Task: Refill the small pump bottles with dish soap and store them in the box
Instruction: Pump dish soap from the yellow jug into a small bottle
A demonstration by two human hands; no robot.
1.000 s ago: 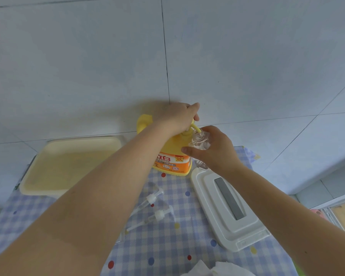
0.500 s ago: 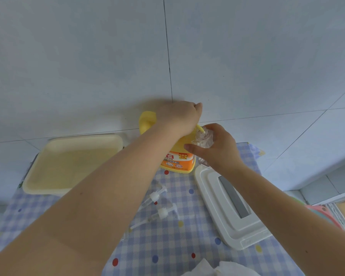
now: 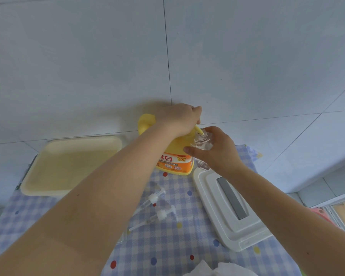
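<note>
Small pump bottle [image 3: 202,141] in right-hand [image 3: 217,150] grip, left hand [image 3: 177,118] atop soap jug [image 3: 175,154].

Clear glossy plastic small bottle [image 3: 202,141]; checked cloth tablecloth [image 3: 167,246].

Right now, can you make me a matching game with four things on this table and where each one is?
Things:
1. small clear bottle
2. big yellow soap jug
3. two loose pump tops
4. cream tray

Places:
A. far left on the table
B. lying flat on the checked cloth in the middle
C. held in the right hand, under the yellow spout
D. standing by the wall, with the left hand on its pump

Pairs: 1-C, 2-D, 3-B, 4-A
</note>
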